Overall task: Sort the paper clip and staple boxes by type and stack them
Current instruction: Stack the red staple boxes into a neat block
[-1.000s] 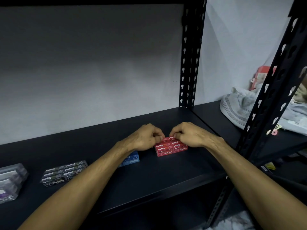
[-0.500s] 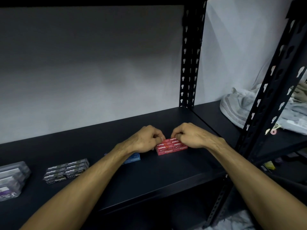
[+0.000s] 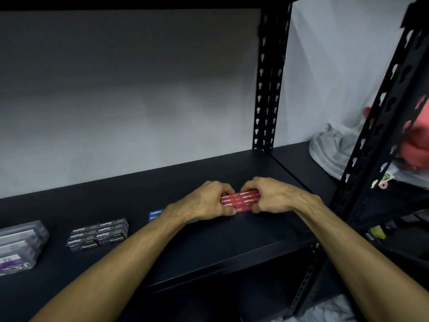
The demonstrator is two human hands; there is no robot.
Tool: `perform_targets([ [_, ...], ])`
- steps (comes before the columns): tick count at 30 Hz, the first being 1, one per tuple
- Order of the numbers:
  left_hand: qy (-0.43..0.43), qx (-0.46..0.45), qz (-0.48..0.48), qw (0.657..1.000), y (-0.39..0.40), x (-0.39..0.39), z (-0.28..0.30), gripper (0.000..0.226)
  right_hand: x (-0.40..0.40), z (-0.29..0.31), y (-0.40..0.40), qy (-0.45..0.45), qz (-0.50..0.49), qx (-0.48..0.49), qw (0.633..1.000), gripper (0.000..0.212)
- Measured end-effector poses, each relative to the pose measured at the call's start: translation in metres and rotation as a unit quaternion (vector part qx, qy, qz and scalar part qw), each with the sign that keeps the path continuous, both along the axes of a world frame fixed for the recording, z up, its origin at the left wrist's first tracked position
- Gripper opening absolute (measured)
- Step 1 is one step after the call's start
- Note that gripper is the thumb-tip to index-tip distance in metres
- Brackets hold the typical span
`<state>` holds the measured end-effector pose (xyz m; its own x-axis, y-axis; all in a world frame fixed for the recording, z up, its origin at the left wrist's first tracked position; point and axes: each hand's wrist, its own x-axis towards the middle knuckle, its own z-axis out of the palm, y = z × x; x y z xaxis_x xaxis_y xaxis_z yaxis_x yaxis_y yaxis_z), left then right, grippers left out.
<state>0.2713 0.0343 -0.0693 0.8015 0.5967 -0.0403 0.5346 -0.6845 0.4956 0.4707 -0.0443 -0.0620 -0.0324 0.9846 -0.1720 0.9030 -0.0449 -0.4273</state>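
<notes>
**Both hands on the red staples stack**

Your left hand (image 3: 207,201) and right hand (image 3: 270,195) close in on the small stack of red cardboard staple boxes (image 3: 239,202) from either end. Fingers of both hands are curled round the stack's ends, thumbs at the near edge, and the stack sits between your palms on the black metal shelf (image 3: 209,247).

Just behind your left wrist, partly hidden by it, lies a blue cardboard staple box (image 3: 155,214). Further out to the left of that hand stands a block of grey-black staple boxes (image 3: 98,233), and beyond it, at the far left, a pile of clear plastic paper clip boxes (image 3: 19,246).

Well to the right of your right hand, past the black slotted upright (image 3: 268,84), a striped grey cloth bundle (image 3: 332,152) rests on the neighbouring shelf.
</notes>
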Motion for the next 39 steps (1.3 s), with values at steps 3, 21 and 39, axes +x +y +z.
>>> perform_targets([
  [3, -0.006, 0.01, 0.012, 1.0, -0.003, 0.001, -0.001, 0.046, -0.001, -0.003, 0.002, -0.004, -0.001, 0.011, 1.0, 0.048],
  [21, 0.011, 0.029, 0.027, 0.999, -0.006, -0.002, 0.005, 0.05, -0.003, -0.008, 0.011, -0.007, 0.016, 0.04, 0.999, 0.049],
  [39, -0.242, 0.187, 0.097, 0.947, -0.061, -0.087, 0.061, 0.051, -0.046, 0.011, -0.066, 0.018, -0.065, 0.316, 0.946, 0.045],
])
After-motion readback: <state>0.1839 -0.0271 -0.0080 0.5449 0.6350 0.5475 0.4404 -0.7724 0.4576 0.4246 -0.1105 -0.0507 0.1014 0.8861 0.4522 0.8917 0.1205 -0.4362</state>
